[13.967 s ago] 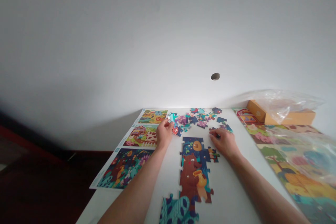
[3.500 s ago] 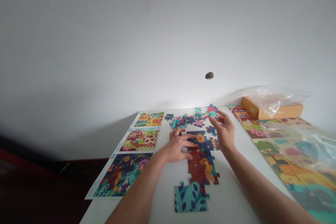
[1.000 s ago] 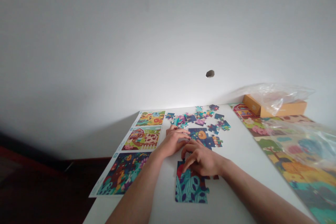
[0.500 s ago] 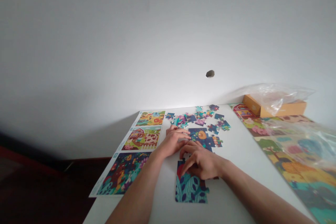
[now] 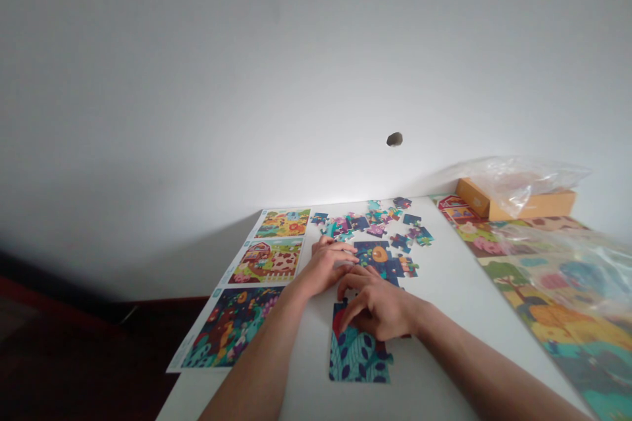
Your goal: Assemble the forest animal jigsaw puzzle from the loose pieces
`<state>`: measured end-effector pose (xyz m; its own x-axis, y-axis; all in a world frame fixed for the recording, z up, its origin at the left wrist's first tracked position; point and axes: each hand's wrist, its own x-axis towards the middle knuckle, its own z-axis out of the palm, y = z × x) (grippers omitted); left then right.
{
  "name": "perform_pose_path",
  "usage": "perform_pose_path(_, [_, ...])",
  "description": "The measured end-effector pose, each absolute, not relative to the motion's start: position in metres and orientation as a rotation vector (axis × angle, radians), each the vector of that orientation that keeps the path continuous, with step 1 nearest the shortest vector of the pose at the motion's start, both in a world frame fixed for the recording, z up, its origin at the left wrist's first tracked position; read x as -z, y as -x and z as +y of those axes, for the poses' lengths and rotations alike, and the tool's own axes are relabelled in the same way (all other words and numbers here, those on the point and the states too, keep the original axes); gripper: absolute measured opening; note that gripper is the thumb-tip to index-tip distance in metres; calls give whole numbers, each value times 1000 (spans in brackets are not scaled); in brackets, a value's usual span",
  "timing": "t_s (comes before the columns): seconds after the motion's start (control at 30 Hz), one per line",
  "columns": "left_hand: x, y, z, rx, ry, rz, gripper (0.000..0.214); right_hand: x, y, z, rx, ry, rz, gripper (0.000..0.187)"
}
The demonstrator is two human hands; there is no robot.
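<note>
A partly joined bear puzzle [image 5: 359,356] lies on the white table [image 5: 444,289], its teal leafy bottom nearest me. My left hand [image 5: 328,266] rests flat on the table at the puzzle's upper left edge, fingers stretched toward the dark blue top part [image 5: 380,255]. My right hand [image 5: 378,306] lies over the puzzle's middle with fingers bent, pressing down on the pieces and hiding the bear. Loose pieces [image 5: 375,220] are scattered beyond the puzzle.
A sheet of three reference pictures [image 5: 247,289] lies along the table's left edge. Finished puzzles under clear plastic [image 5: 548,289] cover the right side. An orange box [image 5: 513,200] in a plastic bag stands at the far right by the wall.
Over the last second both hands have stayed on the puzzle almost unmoved. 3.5 s ago my right hand was raised over the loose pieces; it has since come down onto the puzzle's middle.
</note>
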<state>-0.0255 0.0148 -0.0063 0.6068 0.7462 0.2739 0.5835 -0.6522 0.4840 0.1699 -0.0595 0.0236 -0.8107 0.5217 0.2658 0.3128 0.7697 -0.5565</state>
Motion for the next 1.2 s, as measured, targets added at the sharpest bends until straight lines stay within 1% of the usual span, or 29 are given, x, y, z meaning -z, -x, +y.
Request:
perform_pose_path(0.13, [7, 26, 16, -650, -2496, 1078, 20, -23, -169, -61, -696, 642, -2542, 37])
perform_pose_path(0.43, [4, 26, 14, -661, -2529, 1098, 17, -20, -167, -63, -693, 616, -2527, 37])
perform_pose_path(0.5, [1, 27, 14, -682, -2523, 1085, 19, -19, -168, -62, -691, 622, -2528, 38])
perform_pose_path(0.57, [-1, 30, 15, -739, -2499, 1171, 24, -17, -170, -59, -669, 647, -2512, 37])
perform_pose_path(0.63, [-1, 33, 18, -829, -2429, 1430, 31, -15, -173, -55, -617, 728, -2443, 34])
perform_pose_path(0.7, [-1, 36, 20, -899, -2296, 1779, 35, -12, -177, -48, -535, 920, -2325, 30])
perform_pose_path(0.8, [1, 37, 21, -855, -2150, 2085, 23, -7, -184, -38, -383, 1345, -2128, 26])
perform_pose_path(0.83, [1, 37, 20, -812, -2148, 2108, 22, -5, -185, -35, -352, 1460, -2086, 25])
perform_pose_path(0.9, [2, 34, 18, -732, -2187, 2083, 34, -2, -187, -32, -332, 1591, -2049, 24])
perform_pose_path(0.93, [2, 33, 17, -709, -2209, 2062, 39, -1, -188, -31, -335, 1615, -2048, 24])
perform_pose_path(1.0, [2, 32, 16, -697, -2234, 2032, 43, -1, -187, -30, -341, 1622, -2056, 24])
perform_pose_path(1.2, [4, 33, 17, -725, -2257, 1923, 30, 0, -187, -30, -348, 1613, -2075, 25])
